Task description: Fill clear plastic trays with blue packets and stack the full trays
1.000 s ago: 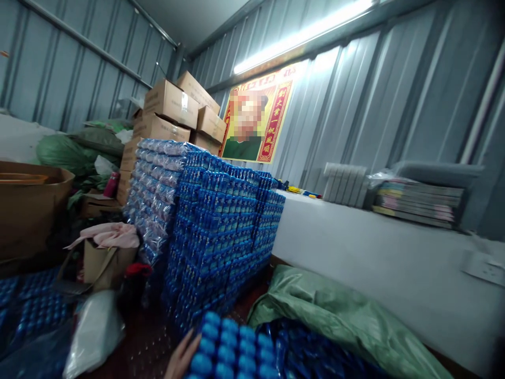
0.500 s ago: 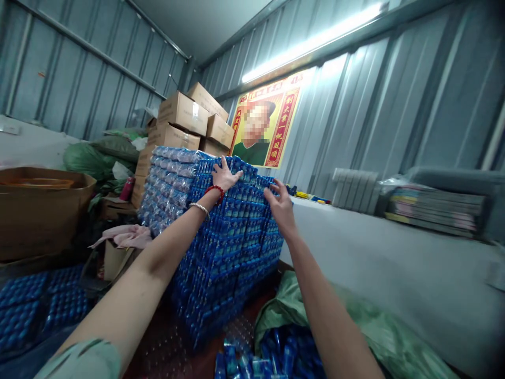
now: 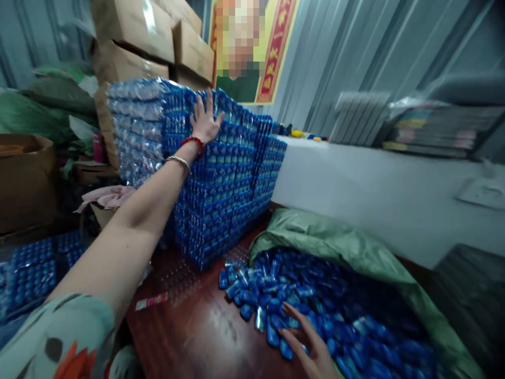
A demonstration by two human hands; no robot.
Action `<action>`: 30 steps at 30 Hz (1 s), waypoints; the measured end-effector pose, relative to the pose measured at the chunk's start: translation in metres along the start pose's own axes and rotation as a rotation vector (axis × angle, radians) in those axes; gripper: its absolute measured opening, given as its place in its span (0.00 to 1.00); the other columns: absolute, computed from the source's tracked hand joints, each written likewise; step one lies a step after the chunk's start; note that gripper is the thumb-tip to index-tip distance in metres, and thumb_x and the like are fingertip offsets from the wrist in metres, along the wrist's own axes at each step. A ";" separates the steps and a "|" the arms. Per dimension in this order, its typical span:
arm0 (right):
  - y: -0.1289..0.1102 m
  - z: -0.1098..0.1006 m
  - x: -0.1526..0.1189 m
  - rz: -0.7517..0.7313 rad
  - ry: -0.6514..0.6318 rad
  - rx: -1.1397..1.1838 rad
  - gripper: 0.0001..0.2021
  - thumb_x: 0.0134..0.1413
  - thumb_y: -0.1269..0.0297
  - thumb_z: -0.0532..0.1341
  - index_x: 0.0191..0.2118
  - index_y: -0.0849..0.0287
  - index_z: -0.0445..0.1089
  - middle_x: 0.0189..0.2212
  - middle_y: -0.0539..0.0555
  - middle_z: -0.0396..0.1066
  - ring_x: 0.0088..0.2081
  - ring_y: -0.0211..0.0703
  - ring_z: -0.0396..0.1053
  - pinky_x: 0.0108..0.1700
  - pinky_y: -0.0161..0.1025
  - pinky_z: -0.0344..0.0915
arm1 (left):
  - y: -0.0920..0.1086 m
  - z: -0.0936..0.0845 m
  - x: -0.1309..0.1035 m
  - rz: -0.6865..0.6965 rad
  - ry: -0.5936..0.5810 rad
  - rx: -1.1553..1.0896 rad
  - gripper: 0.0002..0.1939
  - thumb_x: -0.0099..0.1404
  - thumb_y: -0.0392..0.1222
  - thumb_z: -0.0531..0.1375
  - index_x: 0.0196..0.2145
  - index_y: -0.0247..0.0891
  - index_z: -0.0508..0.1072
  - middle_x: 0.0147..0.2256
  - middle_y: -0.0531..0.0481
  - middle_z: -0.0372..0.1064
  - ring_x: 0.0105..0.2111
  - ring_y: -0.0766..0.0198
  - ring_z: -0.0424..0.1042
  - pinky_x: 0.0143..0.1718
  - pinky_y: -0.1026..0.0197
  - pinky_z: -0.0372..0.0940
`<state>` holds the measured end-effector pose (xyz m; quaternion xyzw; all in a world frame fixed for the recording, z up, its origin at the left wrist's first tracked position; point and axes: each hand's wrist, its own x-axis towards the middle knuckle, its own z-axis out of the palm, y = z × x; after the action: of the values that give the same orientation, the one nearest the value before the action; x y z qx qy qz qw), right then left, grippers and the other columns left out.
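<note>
My left hand (image 3: 205, 122), with a red bead bracelet and a silver bangle on its wrist, lies with spread fingers against the upper front of a tall stack of blue packs (image 3: 224, 168). The stack's left side is wrapped in clear plastic. Lower right, my right hand (image 3: 310, 342) is over a heap of loose small blue containers (image 3: 284, 295), its fingers apart and nothing visible between them. Those containers spill from a green woven sack (image 3: 315, 226) onto the dark red-brown tabletop (image 3: 205, 337).
Cardboard boxes (image 3: 134, 31) are piled behind the stack. Clear plastic trays (image 3: 177, 281) and a pink-and-white label strip (image 3: 151, 301) lie on the table. More blue packs (image 3: 31, 268) sit at the left. A white ledge (image 3: 339, 179) runs along the corrugated wall.
My right hand has left the stack's right side and moved down to the loose blue containers. My left hand stays on the stack. The view has tilted downward.
</note>
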<state>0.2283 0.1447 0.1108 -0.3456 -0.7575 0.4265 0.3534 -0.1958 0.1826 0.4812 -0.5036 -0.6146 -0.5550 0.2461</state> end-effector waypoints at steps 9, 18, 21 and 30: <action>0.090 -0.009 -0.125 0.205 0.238 -0.290 0.17 0.51 0.52 0.57 0.42 0.54 0.74 0.42 0.56 0.74 0.45 0.52 0.71 0.48 0.44 0.69 | -0.006 0.051 -0.334 0.634 -0.539 -0.041 0.20 0.66 0.39 0.52 0.56 0.42 0.60 0.53 0.46 0.63 0.55 0.61 0.60 0.55 0.54 0.58; 0.085 0.035 -0.119 0.050 0.143 -0.392 0.15 0.59 0.61 0.50 0.44 0.56 0.72 0.41 0.56 0.73 0.44 0.45 0.71 0.46 0.41 0.69 | -0.096 0.150 -0.437 0.087 -0.977 0.376 0.26 0.60 0.24 0.49 0.55 0.35 0.61 0.57 0.38 0.57 0.55 0.55 0.57 0.50 0.52 0.60; 0.077 0.048 -0.104 0.036 0.121 -0.429 0.15 0.58 0.63 0.51 0.47 0.54 0.70 0.44 0.56 0.71 0.47 0.46 0.69 0.49 0.44 0.67 | -0.111 0.171 -0.406 0.124 -1.028 0.404 0.21 0.59 0.23 0.47 0.48 0.32 0.67 0.50 0.36 0.63 0.49 0.54 0.62 0.45 0.52 0.60; 0.074 0.047 -0.104 0.071 0.137 -0.392 0.15 0.59 0.65 0.51 0.47 0.54 0.70 0.45 0.58 0.69 0.47 0.46 0.68 0.49 0.45 0.66 | -0.094 0.143 -0.391 0.347 -1.038 0.397 0.13 0.63 0.28 0.47 0.40 0.33 0.69 0.41 0.39 0.66 0.43 0.55 0.62 0.45 0.52 0.56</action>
<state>0.2586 0.0698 0.0015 -0.4624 -0.7875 0.2588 0.3148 -0.0980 0.1920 0.0656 -0.7472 -0.6557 -0.0611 0.0895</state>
